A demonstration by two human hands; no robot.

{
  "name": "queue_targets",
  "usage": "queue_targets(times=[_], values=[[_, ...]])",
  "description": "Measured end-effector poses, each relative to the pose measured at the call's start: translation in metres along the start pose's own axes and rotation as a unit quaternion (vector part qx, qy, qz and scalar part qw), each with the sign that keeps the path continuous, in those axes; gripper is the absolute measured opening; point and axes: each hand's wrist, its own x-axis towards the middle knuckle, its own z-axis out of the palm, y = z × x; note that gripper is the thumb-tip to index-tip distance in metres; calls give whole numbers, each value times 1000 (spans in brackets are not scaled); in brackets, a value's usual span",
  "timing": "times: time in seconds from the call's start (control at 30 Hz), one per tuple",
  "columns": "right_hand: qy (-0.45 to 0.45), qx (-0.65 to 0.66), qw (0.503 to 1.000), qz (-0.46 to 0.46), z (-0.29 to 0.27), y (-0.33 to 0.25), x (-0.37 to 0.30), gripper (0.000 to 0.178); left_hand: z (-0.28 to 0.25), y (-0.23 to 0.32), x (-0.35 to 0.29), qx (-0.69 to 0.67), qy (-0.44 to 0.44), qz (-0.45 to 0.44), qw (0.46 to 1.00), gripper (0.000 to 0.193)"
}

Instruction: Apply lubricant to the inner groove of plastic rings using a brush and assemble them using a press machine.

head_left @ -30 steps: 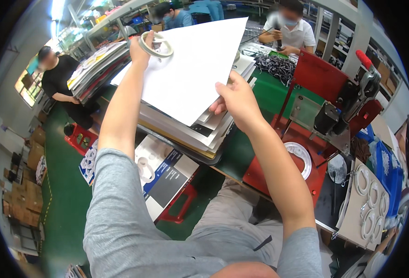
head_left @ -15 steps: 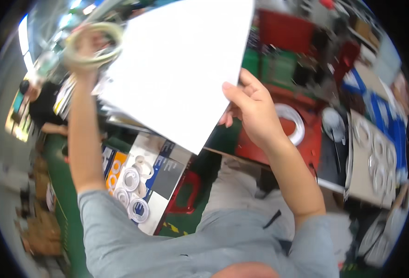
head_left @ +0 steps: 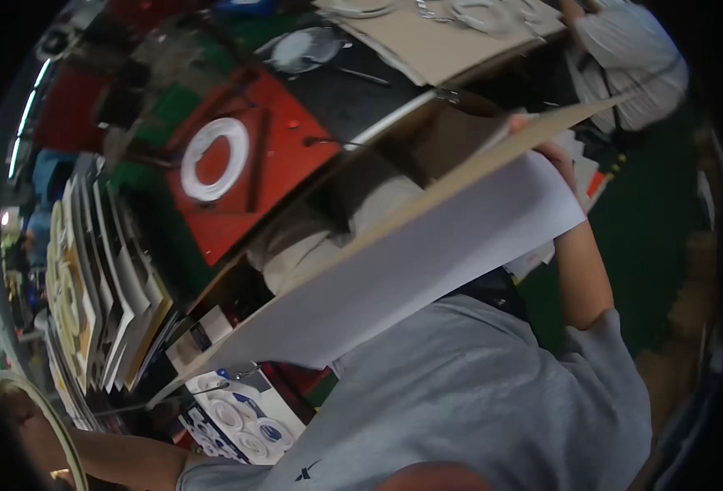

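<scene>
Large white sheet (head_left: pixel 427 254) slanting across mid-frame, partly hiding the trousers (head_left: pixel 382 196).
Stacked boards (head_left: pixel 103 286) fill the left; a red base plate (head_left: pixel 296 164) carries a white ring (head_left: pixel 239 151), upper left. Right hand (head_left: pixel 560 159) raised at upper right, fingers closed on the sheet's end; left hand (head_left: pixel 26 421) outstretched, lower left, inside a pale ring (head_left: pixel 57 416), its fingers too blurred to tell how closed.

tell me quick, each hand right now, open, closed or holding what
Left hand: a pale ring is at it; too dim and blurred to tell open or closed.
Right hand: closed, holding the white sheet.
</scene>
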Motion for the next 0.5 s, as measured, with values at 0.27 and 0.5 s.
queue_targets(times=[0.27,0.5], values=[[256,40,963,-73,-384,25,-197,42,88,187,-4,-320,63,-219,919,43],[526,74,832,-158,-454,43,-268,38,100,153,-35,-413,-7,-68,908,47]])
